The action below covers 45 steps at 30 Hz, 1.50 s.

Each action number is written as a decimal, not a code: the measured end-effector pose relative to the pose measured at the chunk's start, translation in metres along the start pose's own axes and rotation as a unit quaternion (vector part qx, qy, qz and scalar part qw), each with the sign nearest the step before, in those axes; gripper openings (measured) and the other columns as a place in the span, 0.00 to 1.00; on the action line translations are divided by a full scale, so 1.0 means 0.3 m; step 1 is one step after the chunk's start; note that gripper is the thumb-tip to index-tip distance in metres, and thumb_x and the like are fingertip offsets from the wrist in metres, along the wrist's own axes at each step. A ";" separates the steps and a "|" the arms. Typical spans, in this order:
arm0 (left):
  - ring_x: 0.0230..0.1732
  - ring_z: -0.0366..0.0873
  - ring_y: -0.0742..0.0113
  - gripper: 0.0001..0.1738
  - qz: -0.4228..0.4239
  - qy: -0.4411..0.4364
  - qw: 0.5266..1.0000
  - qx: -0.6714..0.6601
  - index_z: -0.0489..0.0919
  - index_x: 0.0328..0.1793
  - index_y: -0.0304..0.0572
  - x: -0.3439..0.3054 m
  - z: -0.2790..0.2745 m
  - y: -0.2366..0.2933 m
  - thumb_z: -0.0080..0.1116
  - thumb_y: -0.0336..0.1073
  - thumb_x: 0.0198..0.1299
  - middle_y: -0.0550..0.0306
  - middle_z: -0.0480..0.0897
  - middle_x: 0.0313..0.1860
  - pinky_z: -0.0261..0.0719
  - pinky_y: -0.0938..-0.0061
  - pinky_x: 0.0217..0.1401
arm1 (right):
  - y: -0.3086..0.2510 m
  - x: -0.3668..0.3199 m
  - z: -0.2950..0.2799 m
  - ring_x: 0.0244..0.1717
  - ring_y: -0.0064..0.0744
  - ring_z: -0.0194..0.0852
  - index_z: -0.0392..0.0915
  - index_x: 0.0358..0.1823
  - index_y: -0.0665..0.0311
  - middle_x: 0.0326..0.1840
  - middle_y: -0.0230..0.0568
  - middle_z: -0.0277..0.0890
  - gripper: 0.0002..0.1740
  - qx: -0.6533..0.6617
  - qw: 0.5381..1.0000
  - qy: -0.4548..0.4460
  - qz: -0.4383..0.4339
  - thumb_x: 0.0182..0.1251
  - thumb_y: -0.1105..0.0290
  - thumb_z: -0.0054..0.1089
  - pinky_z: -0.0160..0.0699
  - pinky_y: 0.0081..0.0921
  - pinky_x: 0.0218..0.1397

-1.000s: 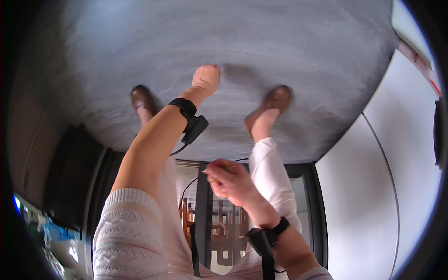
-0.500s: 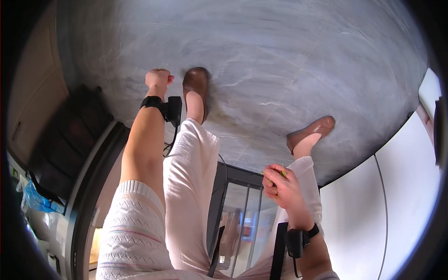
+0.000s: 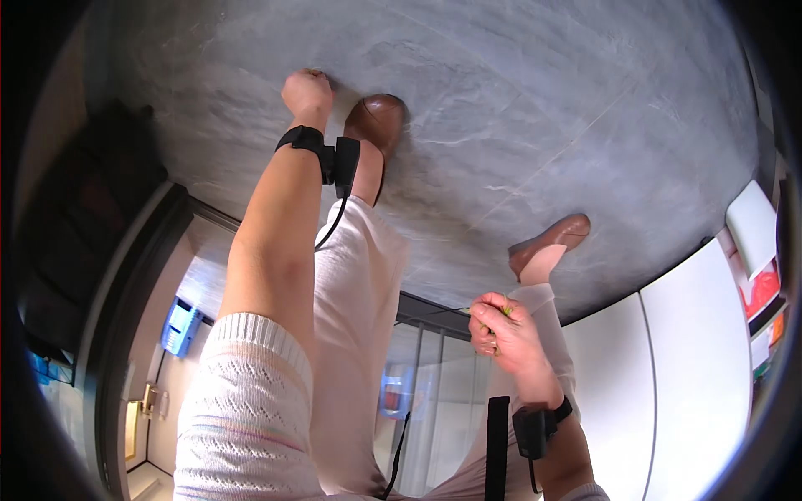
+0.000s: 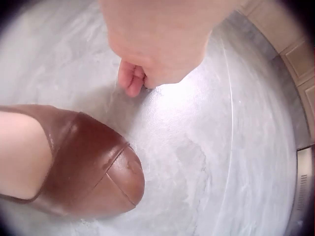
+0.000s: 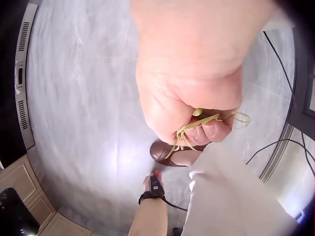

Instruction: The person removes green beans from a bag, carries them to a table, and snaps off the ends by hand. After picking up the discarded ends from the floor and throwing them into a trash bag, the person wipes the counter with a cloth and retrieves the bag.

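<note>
Snugly, right fingers [image 5: 212,131] clutch stringy green strands [image 5: 199,122]; left fingers [image 4: 129,81] curl, hold unclear.

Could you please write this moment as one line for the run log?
Right hand: grips yellow-green strands | Left hand: fingers curled, near grey floor and brown left shoe | Left-hand contents: unclear

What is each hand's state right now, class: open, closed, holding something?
Left hand: closed; contents, if any, cannot be told.
Right hand: closed, holding thin yellow-green strands.
</note>
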State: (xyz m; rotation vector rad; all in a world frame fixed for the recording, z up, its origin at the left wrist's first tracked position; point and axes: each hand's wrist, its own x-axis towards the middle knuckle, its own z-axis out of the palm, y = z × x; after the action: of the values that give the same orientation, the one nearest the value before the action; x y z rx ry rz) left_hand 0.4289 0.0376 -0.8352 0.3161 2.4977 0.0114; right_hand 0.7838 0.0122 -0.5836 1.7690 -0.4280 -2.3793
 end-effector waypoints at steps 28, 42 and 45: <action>0.17 0.76 0.69 0.09 -0.052 -0.056 0.944 -0.320 0.79 0.24 0.31 0.178 -0.704 -0.012 0.51 0.31 0.48 0.54 0.78 0.16 0.74 0.76 0.23 | -0.126 -0.118 0.930 0.14 0.11 0.50 0.68 0.33 0.64 0.20 0.27 0.60 0.05 -0.177 0.981 -0.083 -0.004 0.65 0.71 0.51 0.48 0.13 0.13; 0.29 0.82 0.64 0.11 -0.076 0.073 0.982 -0.158 0.83 0.29 0.42 0.632 -0.411 0.029 0.51 0.38 0.50 0.60 0.81 0.16 0.77 0.74 0.39 | -0.437 -0.122 0.888 0.14 0.13 0.49 0.66 0.37 0.68 0.19 0.29 0.58 0.05 -0.180 0.971 -0.072 0.138 0.67 0.72 0.47 0.48 0.14 0.16; 0.31 0.82 0.62 0.11 -0.082 0.079 0.972 -0.203 0.83 0.32 0.44 0.632 -0.415 0.058 0.53 0.38 0.49 0.58 0.81 0.19 0.77 0.74 0.41 | -0.457 -0.124 0.899 0.15 0.13 0.48 0.66 0.38 0.68 0.19 0.29 0.58 0.06 -0.153 0.973 -0.085 0.152 0.67 0.72 0.47 0.47 0.14 0.16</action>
State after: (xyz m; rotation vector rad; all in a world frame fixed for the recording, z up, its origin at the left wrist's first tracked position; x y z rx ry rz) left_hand 0.2120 0.1058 -0.8424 -0.0650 2.5925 0.4921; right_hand 0.5446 0.1906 -0.5208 1.2748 -0.3054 -2.2406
